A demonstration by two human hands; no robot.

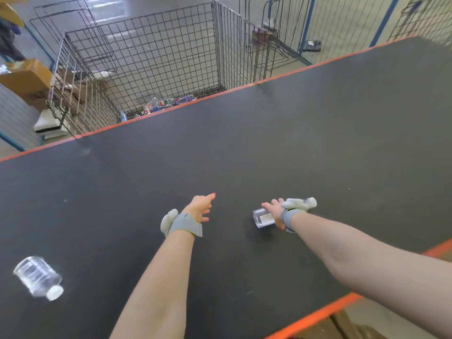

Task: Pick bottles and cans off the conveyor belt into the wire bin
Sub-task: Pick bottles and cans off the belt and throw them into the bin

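Well, the person stood at the near side of the wide dark-grey conveyor belt (293, 143) with its orange edging, both bare arms stretched out over it. The right hand (275, 211) lay across a clear plastic bottle (262, 218) that rested on its side on the belt, a little right of the middle. The fingers were curled over the far side of the bottle and gripped it round the middle. Its base pointed left, and its neck end was partly hidden behind a white pad on the grey wristband (289, 215) at that wrist. The left hand (201, 206) was just beside it to the left, open and holding nothing, with the fingers loosely spread and the forefinger pointing away across the belt. I could not tell whether it touched the surface. A second clear bottle with a white cap (36, 277) lay on its side well apart from both hands, near the left end of the belt, and it looked blurred. Beyond the far orange edge stood the tall black wire bin (146, 52), hard against the belt, with a small heap of plastic bottles (166, 105) on its floor. Brown cardboard boxes (27, 77) sat on the floor to the left of the bin.
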